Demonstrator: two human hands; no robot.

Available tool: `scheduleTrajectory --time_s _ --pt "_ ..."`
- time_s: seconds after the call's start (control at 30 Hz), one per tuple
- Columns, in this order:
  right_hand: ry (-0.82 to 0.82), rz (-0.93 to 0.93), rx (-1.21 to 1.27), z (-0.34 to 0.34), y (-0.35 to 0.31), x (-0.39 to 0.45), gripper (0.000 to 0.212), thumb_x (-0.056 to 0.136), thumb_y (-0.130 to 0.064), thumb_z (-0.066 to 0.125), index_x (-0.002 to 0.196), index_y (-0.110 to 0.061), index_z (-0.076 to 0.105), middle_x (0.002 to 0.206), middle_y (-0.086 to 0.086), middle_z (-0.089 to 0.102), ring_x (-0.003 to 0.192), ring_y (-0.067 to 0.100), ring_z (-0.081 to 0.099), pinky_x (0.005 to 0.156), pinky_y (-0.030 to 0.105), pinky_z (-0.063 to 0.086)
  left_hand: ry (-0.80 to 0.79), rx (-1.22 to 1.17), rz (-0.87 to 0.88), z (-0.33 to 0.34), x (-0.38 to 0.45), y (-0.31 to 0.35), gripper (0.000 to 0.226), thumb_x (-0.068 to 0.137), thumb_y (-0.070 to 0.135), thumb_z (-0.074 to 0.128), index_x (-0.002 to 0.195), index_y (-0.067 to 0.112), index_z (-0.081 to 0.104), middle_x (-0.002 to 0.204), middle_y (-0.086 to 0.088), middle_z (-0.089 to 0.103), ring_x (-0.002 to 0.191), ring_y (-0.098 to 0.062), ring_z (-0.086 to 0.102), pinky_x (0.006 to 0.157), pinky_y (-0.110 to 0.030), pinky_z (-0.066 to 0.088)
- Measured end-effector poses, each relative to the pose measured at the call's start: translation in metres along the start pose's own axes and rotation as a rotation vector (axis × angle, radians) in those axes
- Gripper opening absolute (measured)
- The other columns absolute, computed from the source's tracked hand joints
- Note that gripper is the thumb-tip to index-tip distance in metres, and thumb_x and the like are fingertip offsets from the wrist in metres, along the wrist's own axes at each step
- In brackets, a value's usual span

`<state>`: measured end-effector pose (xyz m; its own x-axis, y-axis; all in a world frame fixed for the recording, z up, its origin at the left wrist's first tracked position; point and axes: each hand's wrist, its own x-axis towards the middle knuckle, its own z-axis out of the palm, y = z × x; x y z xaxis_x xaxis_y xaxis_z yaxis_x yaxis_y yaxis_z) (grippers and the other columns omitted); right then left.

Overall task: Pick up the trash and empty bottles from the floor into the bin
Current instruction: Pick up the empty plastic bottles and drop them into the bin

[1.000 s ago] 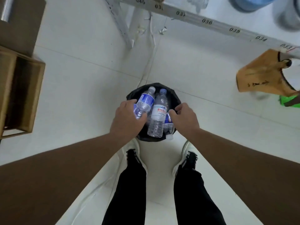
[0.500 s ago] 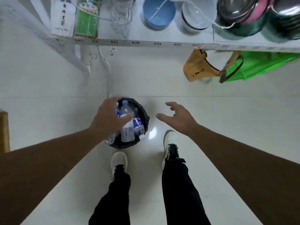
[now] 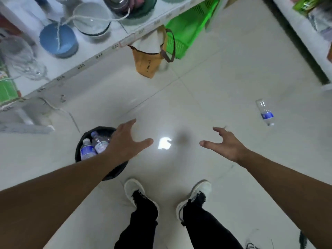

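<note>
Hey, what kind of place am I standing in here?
Probably a small shop or stockroom aisle: a white shelf with numbered edge labels holds stacked bowls, a green basket sits beneath, and another shelf runs along the right.

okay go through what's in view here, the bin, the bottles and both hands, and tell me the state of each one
Bin: upright on the floor, holding bottles.
Bottles in the bin: capped, leaning inside.
Bottle on the floor: lying on its side, not yet collected.
Left hand: open, empty.
Right hand: open, empty.
</note>
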<state>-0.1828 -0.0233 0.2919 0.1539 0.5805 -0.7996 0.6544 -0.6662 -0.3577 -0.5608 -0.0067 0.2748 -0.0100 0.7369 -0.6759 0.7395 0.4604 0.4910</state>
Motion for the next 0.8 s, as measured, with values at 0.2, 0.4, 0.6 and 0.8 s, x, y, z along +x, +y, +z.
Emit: scheduleTrajectory --time_s 0.2,0.4,0.6,0.8 --pt "0.072 0.092 0.192 -0.075 0.124 -0.017 0.114 0.063 -0.083 0.082 0.161 -0.043 0.038 0.163 0.002 0.038 0.147 0.024 0.045 0.110 0.038 0.041 -0.115 0.078 0.106 0.104 -0.011 0.111 0.114 0.070 0.085 0.074 0.165 0.047 0.025 0.171 0.007 0.029 0.156 -0.026 0.036 0.119 -0.049 0.039" --pt "0.198 0.169 0.529 -0.132 0.229 -0.047 0.105 0.071 -0.074 0.084 0.160 -0.039 0.042 0.162 0.002 0.043 0.146 0.023 0.047 0.105 0.034 0.041 -0.236 0.085 0.096 0.223 -0.020 0.231 0.119 0.074 0.077 0.083 0.169 0.040 0.023 0.173 -0.004 0.027 0.156 -0.026 0.037 0.120 -0.044 0.037" --pt "0.250 0.180 0.582 -0.178 0.300 -0.055 0.105 0.072 -0.074 0.085 0.161 -0.039 0.041 0.159 0.003 0.042 0.145 0.024 0.047 0.103 0.032 0.041 -0.282 0.111 0.147 0.303 -0.012 0.315 0.122 0.072 0.074 0.086 0.170 0.036 0.024 0.170 -0.005 0.033 0.153 -0.024 0.041 0.122 -0.043 0.040" --pt "0.202 0.205 0.598 -0.201 0.322 -0.027 0.104 0.072 -0.076 0.083 0.161 -0.043 0.039 0.161 0.001 0.040 0.147 0.021 0.046 0.102 0.033 0.039 -0.307 0.173 0.099 0.344 0.022 0.364 0.127 0.064 0.077 0.084 0.168 0.039 0.022 0.168 -0.002 0.033 0.152 -0.027 0.042 0.120 -0.051 0.043"
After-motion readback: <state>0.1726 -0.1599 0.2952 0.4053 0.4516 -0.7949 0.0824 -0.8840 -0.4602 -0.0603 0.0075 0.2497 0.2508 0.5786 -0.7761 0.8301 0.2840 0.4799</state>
